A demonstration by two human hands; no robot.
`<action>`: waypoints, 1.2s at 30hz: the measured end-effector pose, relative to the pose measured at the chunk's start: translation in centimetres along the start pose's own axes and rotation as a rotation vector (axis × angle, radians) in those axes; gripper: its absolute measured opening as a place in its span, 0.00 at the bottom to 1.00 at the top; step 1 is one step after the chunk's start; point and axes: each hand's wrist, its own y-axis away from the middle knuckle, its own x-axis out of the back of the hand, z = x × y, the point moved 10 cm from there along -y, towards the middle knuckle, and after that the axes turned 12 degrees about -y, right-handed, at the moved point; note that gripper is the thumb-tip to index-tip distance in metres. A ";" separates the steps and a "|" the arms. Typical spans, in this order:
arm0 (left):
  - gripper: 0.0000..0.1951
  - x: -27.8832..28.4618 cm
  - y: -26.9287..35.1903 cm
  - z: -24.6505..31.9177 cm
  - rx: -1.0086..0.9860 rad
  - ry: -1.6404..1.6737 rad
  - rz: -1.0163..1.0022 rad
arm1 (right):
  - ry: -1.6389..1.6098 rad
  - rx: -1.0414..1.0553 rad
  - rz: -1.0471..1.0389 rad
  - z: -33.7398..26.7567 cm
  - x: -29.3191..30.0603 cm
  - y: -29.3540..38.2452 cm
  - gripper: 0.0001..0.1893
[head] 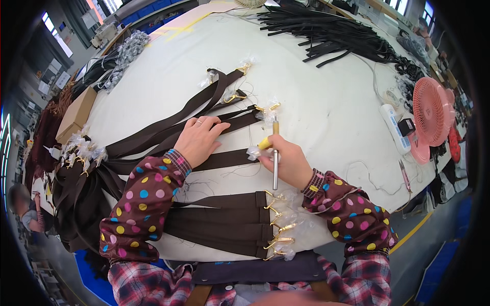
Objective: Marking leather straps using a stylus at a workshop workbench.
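My left hand (201, 139), wearing a ring, lies palm down across dark brown straps (226, 160) with its fingers apart. My right hand (287, 158) holds a slim pen-shaped metal tool (275, 168), silver with a brass-coloured upper part. Something yellow (264, 143) covers or sits at its index fingertip. Just left of those fingertips, clear plastic film (253, 153) wraps the end of one strap. Farther up, more strap ends carry gold-coloured metal clasps (272, 108) in plastic. Closer to my body lies a row of brown straps (226, 225), side by side, with gold-coloured snap hooks (277, 227) at their right ends.
A bundle of brown straps (82, 202) hangs over the left edge near a cardboard box (76, 114). Black strips (325, 32) are heaped at the far right. A pink fan (430, 111), a power strip (395, 128) and tweezers (404, 176) stand rightward. Another person (32, 214) is at left.
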 end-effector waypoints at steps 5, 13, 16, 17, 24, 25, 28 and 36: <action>0.12 -3.6 -2.4 -0.4 0.028 -0.099 -0.158 | -0.135 -0.245 0.110 1.3 3.3 3.6 0.16; 0.13 -8.9 0.7 -6.9 0.804 1.185 -0.472 | -0.096 -0.247 0.039 1.7 3.1 5.4 0.21; 0.12 -7.1 0.5 -8.7 0.769 0.681 -0.318 | -0.066 -0.376 -0.011 2.8 3.1 5.5 0.23; 0.12 -4.8 -0.3 -8.5 0.656 0.405 -0.176 | -0.095 -0.443 -0.013 3.2 3.2 5.7 0.22; 0.19 1.2 -0.3 1.7 -0.049 0.082 -0.064 | 0.011 0.000 0.085 -1.5 4.7 3.3 0.21; 0.19 0.8 0.2 3.0 -0.113 0.181 -0.118 | 0.089 0.004 0.048 -1.4 4.1 3.1 0.20; 0.18 -0.6 1.3 2.2 0.039 0.167 -0.218 | 0.220 0.006 -0.026 -0.8 2.8 2.7 0.16; 0.17 -0.7 5.5 0.7 0.229 0.376 -0.404 | 0.097 0.096 -0.073 -0.9 1.6 2.7 0.12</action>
